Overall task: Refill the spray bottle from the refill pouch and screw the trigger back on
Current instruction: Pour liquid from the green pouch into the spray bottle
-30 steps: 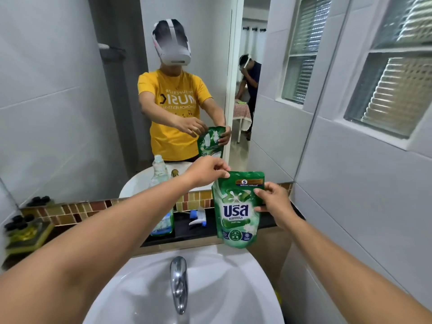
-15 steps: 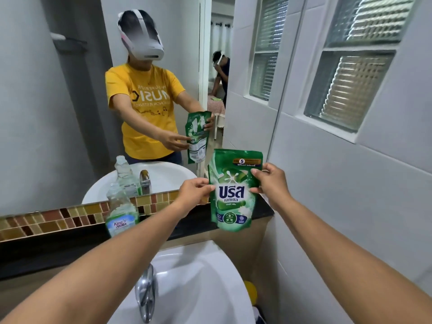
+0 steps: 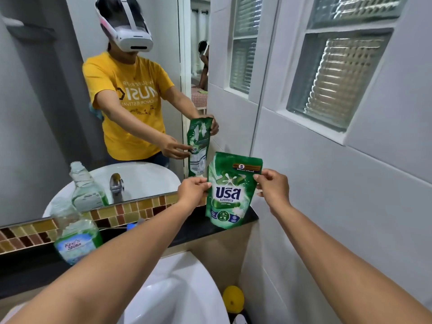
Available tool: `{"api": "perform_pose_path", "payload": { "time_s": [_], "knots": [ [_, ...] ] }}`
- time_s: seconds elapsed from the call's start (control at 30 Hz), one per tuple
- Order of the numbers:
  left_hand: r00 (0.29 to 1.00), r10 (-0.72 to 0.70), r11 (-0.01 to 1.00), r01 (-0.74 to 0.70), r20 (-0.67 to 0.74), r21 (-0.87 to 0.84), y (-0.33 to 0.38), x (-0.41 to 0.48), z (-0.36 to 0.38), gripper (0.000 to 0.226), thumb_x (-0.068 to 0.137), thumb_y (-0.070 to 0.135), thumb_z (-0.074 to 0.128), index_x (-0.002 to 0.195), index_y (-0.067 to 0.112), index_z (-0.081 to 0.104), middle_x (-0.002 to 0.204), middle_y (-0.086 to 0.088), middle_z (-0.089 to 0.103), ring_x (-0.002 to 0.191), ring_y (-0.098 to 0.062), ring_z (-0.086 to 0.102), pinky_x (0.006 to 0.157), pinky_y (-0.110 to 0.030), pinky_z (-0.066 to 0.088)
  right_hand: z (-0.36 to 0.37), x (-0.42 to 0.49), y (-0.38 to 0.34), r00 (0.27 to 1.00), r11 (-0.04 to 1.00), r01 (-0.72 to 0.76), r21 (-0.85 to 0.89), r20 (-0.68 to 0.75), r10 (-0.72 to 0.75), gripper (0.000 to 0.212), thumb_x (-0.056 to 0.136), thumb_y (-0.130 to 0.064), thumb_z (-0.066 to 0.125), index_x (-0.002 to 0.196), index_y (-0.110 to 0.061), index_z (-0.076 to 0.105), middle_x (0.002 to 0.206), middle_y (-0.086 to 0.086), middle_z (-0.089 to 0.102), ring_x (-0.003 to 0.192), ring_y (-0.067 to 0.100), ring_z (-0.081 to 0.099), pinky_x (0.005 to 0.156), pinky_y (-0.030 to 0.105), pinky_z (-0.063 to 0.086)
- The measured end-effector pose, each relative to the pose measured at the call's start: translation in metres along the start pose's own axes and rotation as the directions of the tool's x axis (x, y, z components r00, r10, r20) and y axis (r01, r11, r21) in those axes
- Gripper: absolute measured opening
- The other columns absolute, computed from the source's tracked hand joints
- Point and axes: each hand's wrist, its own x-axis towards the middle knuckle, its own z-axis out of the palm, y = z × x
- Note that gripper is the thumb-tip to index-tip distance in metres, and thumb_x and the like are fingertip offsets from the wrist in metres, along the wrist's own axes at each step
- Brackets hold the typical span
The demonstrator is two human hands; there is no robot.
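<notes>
A green refill pouch (image 3: 230, 195) hangs upright above the right end of the black ledge (image 3: 32, 265). My left hand (image 3: 192, 190) pinches its left edge at mid-height. My right hand (image 3: 272, 187) pinches its right edge a little higher. The clear spray bottle (image 3: 76, 232), trigger off and neck open, stands on the ledge at the left with a little green liquid in it. A bit of blue and white (image 3: 132, 226) shows on the ledge behind my left forearm; what it is I cannot tell.
A white basin (image 3: 177, 293) lies below the ledge. A mirror (image 3: 58, 90) above the brown tile strip reflects me, the pouch and the tap. White tiled wall with glass-block windows (image 3: 336, 76) closes the right side. A yellow object (image 3: 233, 298) sits on the floor.
My left hand slid from the pouch's top corner down to its left edge. The view swung to the right, so bottle and basin moved left in frame. The pouch stays upright between both hands.
</notes>
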Motion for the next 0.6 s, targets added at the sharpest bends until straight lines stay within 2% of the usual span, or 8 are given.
{"api": "perform_pose_path", "payload": {
  "time_s": [0.1, 0.23, 0.37, 0.43, 0.5, 0.6],
  "knots": [
    [1.000, -0.026, 1.000, 0.026, -0.001, 0.000, -0.003, 0.018, 0.013, 0.008, 0.091, 0.011, 0.069, 0.094, 0.010, 0.077, 0.091, -0.008, 0.078, 0.077, -0.023, 0.073, 0.046, -0.021, 0.049, -0.001, 0.019, 0.012, 1.000, 1.000, -0.025, -0.016, -0.019, 0.025, 0.023, 0.089, -0.012, 0.067, 0.070, -0.025, 0.068, 0.068, -0.004, 0.069, 0.065, 0.019, 0.062, 0.071, 0.042, 0.057],
    [0.997, -0.069, 0.996, 0.070, 0.023, -0.047, -0.013, 0.042, 0.030, 0.008, 0.092, 0.007, 0.067, 0.095, 0.005, 0.075, 0.093, -0.014, 0.078, 0.080, -0.028, 0.074, 0.060, -0.034, 0.061, -0.001, 0.041, 0.028, 0.999, 0.996, -0.042, -0.076, -0.025, 0.041, 0.022, 0.089, -0.017, 0.067, 0.069, -0.026, 0.069, 0.065, -0.008, 0.070, 0.063, 0.017, 0.066, 0.073, 0.048, 0.060],
    [0.997, -0.068, 0.997, 0.069, 0.034, -0.019, -0.025, 0.058, 0.044, 0.013, 0.093, 0.007, 0.065, 0.087, 0.011, 0.075, 0.084, -0.008, 0.076, 0.066, -0.020, 0.069, 0.056, -0.029, 0.058, 0.002, 0.057, 0.041, 0.999, 0.993, -0.037, -0.113, -0.031, 0.034, 0.025, 0.089, -0.013, 0.065, 0.067, -0.026, 0.067, 0.062, -0.006, 0.067, 0.061, 0.017, 0.064, 0.070, 0.052, 0.060],
    [0.996, -0.086, 0.996, 0.087, 0.032, -0.024, -0.033, 0.064, 0.048, 0.014, 0.093, 0.008, 0.066, 0.085, 0.014, 0.076, 0.088, -0.011, 0.078, 0.073, -0.027, 0.071, 0.070, -0.041, 0.063, 0.003, 0.061, 0.048, 0.999, 0.990, -0.036, -0.134, -0.032, 0.032, 0.025, 0.088, -0.013, 0.065, 0.067, -0.027, 0.067, 0.063, -0.007, 0.068, 0.063, 0.018, 0.066, 0.070, 0.053, 0.060],
    [0.995, -0.100, 0.995, 0.101, 0.025, -0.019, -0.042, 0.072, 0.050, 0.015, 0.092, 0.011, 0.067, 0.084, 0.019, 0.078, 0.089, -0.010, 0.079, 0.083, -0.035, 0.074, 0.081, -0.052, 0.061, 0.005, 0.065, 0.054, 0.999, 0.988, -0.036, -0.149, -0.030, 0.032, 0.026, 0.089, -0.012, 0.064, 0.068, -0.027, 0.066, 0.064, -0.009, 0.068, 0.065, 0.017, 0.068, 0.072, 0.052, 0.060],
    [0.996, -0.091, 0.996, 0.091, 0.007, -0.002, -0.053, 0.078, 0.052, 0.011, 0.091, 0.016, 0.069, 0.094, 0.020, 0.078, 0.088, -0.005, 0.079, 0.090, -0.037, 0.074, 0.082, -0.056, 0.060, 0.008, 0.066, 0.061, 0.999, 0.985, -0.025, -0.173, -0.030, 0.020, 0.024, 0.090, -0.014, 0.063, 0.072, -0.030, 0.067, 0.069, -0.010, 0.070, 0.070, 0.018, 0.070, 0.072, 0.051, 0.060]
  ]
}}
